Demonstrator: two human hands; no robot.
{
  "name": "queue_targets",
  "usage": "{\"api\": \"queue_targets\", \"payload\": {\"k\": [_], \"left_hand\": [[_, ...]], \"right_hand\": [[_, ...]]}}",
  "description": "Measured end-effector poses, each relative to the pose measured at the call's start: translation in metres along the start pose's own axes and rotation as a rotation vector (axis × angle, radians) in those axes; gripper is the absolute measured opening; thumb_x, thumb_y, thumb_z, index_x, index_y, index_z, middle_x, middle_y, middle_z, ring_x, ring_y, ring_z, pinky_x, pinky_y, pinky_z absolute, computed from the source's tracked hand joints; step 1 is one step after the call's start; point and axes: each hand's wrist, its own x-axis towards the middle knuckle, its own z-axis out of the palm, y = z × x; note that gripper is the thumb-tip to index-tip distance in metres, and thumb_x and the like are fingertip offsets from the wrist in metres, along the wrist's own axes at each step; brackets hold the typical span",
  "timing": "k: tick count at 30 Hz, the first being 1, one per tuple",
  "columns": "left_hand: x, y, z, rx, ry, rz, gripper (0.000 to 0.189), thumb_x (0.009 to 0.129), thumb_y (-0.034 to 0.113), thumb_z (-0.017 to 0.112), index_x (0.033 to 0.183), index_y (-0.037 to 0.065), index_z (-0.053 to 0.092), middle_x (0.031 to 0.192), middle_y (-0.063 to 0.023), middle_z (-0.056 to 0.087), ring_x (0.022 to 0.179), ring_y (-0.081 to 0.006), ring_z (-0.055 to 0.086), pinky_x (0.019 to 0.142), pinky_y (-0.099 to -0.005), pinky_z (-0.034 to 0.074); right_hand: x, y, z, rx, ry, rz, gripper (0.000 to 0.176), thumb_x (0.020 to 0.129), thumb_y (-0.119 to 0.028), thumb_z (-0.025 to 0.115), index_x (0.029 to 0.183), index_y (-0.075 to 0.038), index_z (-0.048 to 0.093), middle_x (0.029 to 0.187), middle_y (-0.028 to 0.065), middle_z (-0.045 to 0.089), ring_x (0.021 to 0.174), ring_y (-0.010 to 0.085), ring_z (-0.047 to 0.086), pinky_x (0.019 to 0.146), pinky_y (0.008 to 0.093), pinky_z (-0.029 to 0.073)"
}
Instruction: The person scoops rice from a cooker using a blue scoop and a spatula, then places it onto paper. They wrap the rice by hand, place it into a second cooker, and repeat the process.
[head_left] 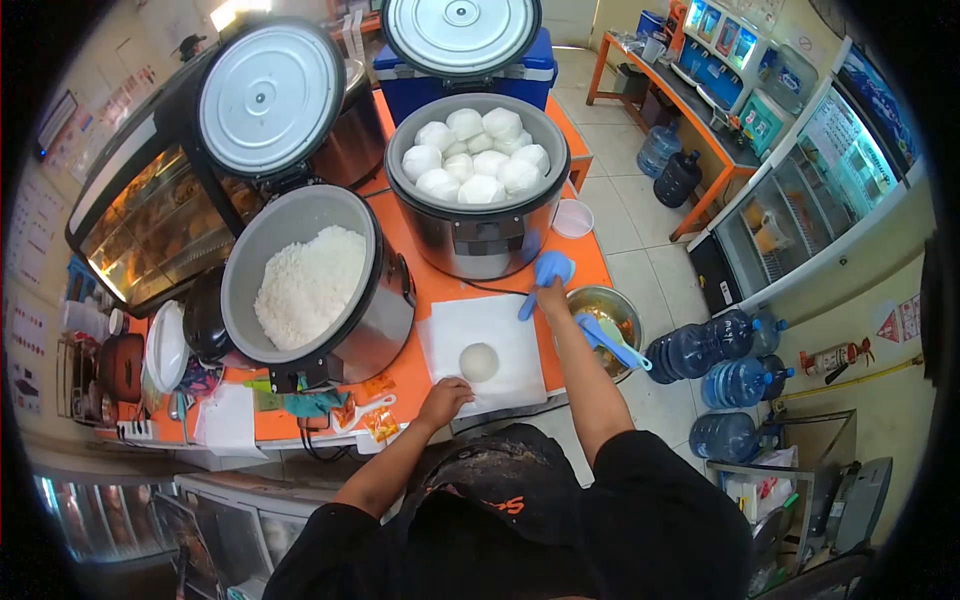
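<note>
White paper sheets (pixel 505 325) lie on the orange table, with a round mound of rice (pixel 478 362) on top. My left hand (pixel 446 402) rests at the sheets' lower left edge, its fingers close together; whether they pinch the paper is too small to tell. At the upper right of the sheets, my right hand (pixel 551 296) grips a blue scoop (pixel 553 268). To the left is an open cooker of loose white rice (pixel 312 285). Behind the paper, another open cooker (pixel 478 235) holds several white wrapped bundles (pixel 482 160).
A metal bowl (pixel 628 310) with blue utensils stands right of my right forearm. A pinkish tub (pixel 573 218) sits by the back cooker. Sauce packets (pixel 381 424) and a white spoon (pixel 372 409) lie left. Water bottles (pixel 722 437) stand on the floor at right.
</note>
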Motion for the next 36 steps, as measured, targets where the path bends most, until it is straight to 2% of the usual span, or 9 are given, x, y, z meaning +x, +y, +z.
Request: {"api": "queue_targets", "payload": {"k": [4,6,10,14,16,20,27,30,36], "left_hand": [[0.003,-0.01,-0.006,-0.154,-0.049,-0.074,0.017,0.091,0.017,0.068,0.097,0.001,0.073,0.098,-0.0158,0.07,0.096,-0.035,0.065,0.086,-0.0429,0.051],[0.004,-0.004,-0.013,-0.184,-0.056,-0.221,0.02,0.095,0.019,0.065,0.1,0.0,0.071,0.098,-0.018,0.07,0.096,-0.037,0.065,0.086,-0.043,0.051],[0.018,0.0,-0.025,-0.096,-0.018,-0.301,0.031,0.1,0.029,0.057,0.108,0.001,0.066,0.104,-0.0189,0.07,0.1,-0.0364,0.066,0.088,-0.0421,0.051],[0.009,0.026,-0.025,0.003,0.096,-0.194,0.039,0.093,0.035,0.068,0.121,0.008,0.064,0.116,-0.0128,0.069,0.105,-0.0331,0.066,0.091,-0.0428,0.05],[-0.002,0.028,-0.022,0.098,0.085,-0.129,0.038,0.091,0.033,0.069,0.121,0.009,0.066,0.115,-0.0109,0.07,0.107,-0.0309,0.066,0.095,-0.0422,0.048],[-0.028,0.002,-0.011,0.188,0.005,-0.129,0.028,0.091,0.024,0.068,0.116,0.013,0.072,0.111,-0.0081,0.073,0.106,-0.0267,0.067,0.101,-0.0425,0.044],[-0.036,-0.002,-0.015,0.116,0.12,-0.17,0.022,0.092,0.02,0.067,0.11,0.011,0.075,0.099,-0.0091,0.076,0.091,-0.0235,0.07,0.09,-0.0397,0.05],[-0.014,0.003,-0.025,-0.207,0.185,-0.447,0.021,0.092,0.022,0.07,0.106,0.007,0.076,0.09,-0.0098,0.075,0.079,-0.019,0.068,0.077,-0.035,0.053],[0.011,-0.031,-0.031,-0.243,0.131,-0.52,0.023,0.088,0.025,0.076,0.098,0.004,0.077,0.081,-0.0095,0.073,0.072,-0.0162,0.066,0.069,-0.0315,0.052]], "right_hand": [[-0.067,0.009,-0.013,-0.28,-0.052,-0.563,0.065,0.088,-0.029,0.073,0.141,0.001,0.05,0.136,0.0247,0.058,0.126,0.04,0.055,0.106,0.0422,0.043],[-0.11,0.016,-0.015,-0.285,-0.438,-0.714,0.056,0.089,-0.032,0.073,0.135,-0.004,0.058,0.13,0.0208,0.062,0.123,0.0382,0.057,0.108,0.0459,0.04],[-0.15,0.04,-0.02,-0.557,-0.423,-0.851,0.042,0.085,-0.025,0.073,0.123,-0.01,0.066,0.111,0.0126,0.068,0.111,0.0314,0.061,0.099,0.0474,0.041],[-0.142,0.077,-0.019,-0.689,-0.375,-0.915,0.023,0.081,-0.017,0.071,0.103,-0.014,0.075,0.097,0.0049,0.07,0.102,0.0245,0.062,0.09,0.0439,0.041],[-0.14,0.083,-0.022,-0.606,-0.372,-0.962,0.011,0.08,-0.012,0.068,0.088,-0.014,0.076,0.093,0.0026,0.068,0.097,0.0219,0.062,0.087,0.0419,0.04],[-0.146,0.094,-0.035,-0.629,-0.424,-1.119,0.011,0.077,-0.011,0.067,0.085,-0.016,0.074,0.089,-0.0002,0.063,0.094,0.0205,0.059,0.085,0.0411,0.04],[-0.149,0.074,-0.045,-0.362,-0.558,-0.862,0.01,0.085,-0.017,0.068,0.089,-0.009,0.073,0.096,0.0078,0.066,0.098,0.0288,0.062,0.091,0.0439,0.045],[-0.124,0.086,-0.03,-0.123,-0.584,-0.578,0.021,0.088,-0.021,0.07,0.097,-0.002,0.073,0.102,0.0151,0.07,0.098,0.035,0.066,0.087,0.0396,0.051],[-0.102,0.096,-0.011,-0.087,-0.539,-0.192,0.038,0.09,-0.029,0.073,0.109,0.004,0.07,0.108,0.0182,0.071,0.099,0.0279,0.068,0.089,0.0375,0.051]]}}
